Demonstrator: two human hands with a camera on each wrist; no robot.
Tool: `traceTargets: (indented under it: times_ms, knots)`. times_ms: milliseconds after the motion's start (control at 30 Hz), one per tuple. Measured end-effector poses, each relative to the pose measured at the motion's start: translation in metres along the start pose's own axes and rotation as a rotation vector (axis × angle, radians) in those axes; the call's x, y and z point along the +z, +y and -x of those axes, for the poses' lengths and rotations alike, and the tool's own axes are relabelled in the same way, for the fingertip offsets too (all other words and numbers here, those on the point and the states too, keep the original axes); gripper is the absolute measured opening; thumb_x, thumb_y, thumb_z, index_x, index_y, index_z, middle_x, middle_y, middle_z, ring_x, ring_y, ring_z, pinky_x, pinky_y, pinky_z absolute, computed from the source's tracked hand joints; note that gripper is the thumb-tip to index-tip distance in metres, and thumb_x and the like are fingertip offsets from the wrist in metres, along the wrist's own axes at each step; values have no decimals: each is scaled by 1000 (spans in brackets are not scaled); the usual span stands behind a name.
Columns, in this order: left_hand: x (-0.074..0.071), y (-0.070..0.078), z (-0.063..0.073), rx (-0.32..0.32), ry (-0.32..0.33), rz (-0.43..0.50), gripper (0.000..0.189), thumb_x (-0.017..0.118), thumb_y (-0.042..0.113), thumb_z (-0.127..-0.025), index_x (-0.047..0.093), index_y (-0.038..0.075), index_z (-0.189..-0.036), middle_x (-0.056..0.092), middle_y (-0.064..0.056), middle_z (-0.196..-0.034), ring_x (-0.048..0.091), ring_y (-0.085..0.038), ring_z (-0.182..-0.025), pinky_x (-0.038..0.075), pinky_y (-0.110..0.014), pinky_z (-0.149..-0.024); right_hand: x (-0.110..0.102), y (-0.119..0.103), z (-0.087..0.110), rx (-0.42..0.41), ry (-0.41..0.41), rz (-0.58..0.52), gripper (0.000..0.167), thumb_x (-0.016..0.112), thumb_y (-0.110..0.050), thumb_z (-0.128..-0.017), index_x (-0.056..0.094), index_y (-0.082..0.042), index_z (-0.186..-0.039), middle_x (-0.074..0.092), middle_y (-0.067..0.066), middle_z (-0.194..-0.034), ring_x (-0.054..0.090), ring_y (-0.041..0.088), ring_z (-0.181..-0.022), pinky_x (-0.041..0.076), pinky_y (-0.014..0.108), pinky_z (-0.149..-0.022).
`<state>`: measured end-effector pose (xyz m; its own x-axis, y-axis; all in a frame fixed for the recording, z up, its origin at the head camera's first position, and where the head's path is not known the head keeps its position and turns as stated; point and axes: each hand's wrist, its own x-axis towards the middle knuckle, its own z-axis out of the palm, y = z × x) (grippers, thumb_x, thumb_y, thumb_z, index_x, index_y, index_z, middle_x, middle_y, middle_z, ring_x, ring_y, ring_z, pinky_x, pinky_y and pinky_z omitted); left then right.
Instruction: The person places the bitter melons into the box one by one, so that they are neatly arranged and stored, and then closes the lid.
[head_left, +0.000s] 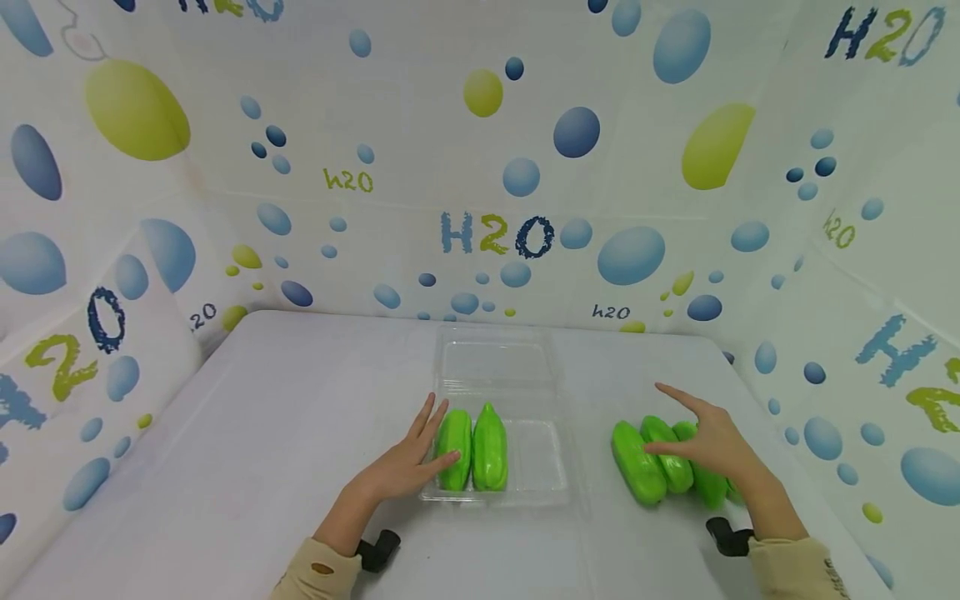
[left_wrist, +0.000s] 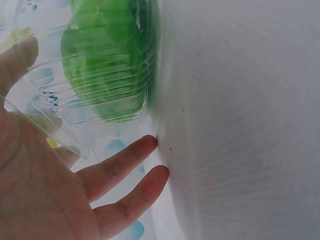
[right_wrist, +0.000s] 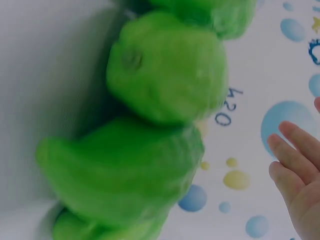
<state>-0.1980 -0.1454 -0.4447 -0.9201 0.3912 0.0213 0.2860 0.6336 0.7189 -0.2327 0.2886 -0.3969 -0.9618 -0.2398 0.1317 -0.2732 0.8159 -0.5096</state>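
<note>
A clear plastic clamshell container [head_left: 536, 458] lies with its lid [head_left: 495, 358] folded back. Two long, glossy green vegetables [head_left: 491, 450] sit side by side in its left half. My left hand [head_left: 401, 462] is at the container's left edge, fingers spread and thumb over the rim. In the left wrist view, a green vegetable [left_wrist: 105, 60] shows through the ribbed wall, and two fingertips reach the tabletop. My right hand [head_left: 708, 437] hovers with thumb and fingers wide apart over several more green vegetables [head_left: 637, 467], holding none. Close up, one curved green vegetable [right_wrist: 125, 170] tapers to a tip.
A white-covered table [head_left: 300, 400] carries everything. Behind it and along both sides stands a white sheet [head_left: 420, 108] printed with blue and green drops and "H2O". Black wrist cameras [head_left: 381, 550] are strapped under both wrists.
</note>
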Motion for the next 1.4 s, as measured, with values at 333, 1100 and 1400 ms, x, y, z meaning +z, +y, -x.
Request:
traceTargets:
  times_ms: [333, 1100, 1400]
  knots:
    - [-1, -1, 0, -4, 4, -10, 77, 48, 43, -93, 1, 14, -148, -10, -13, -152, 19, -44, -132, 31, -61, -93, -14, 17, 5, 58, -3, 36, 93, 78, -46, -67, 34, -15, -143, 34, 30, -138, 29, 53, -122, 29, 69, -86]
    - [0, 0, 1, -15, 4, -14, 78, 48, 43, -93, 2, 13, -148, -10, -12, -152, 20, -45, -131, 31, -61, -93, -35, 70, 21, 84, -71, 76, 96, 78, -41, -69, 28, -6, -143, 30, 39, -133, 29, 60, -116, 31, 71, -80]
    - [-1, -1, 1, -10, 1, -10, 78, 48, 43, -93, 2, 13, -148, -10, -12, -152, 20, -45, -131, 31, -61, -94, -32, 81, 28, 65, -130, 18, 94, 79, -34, -69, 29, 1, -141, 30, 38, -135, 30, 61, -114, 32, 69, -81]
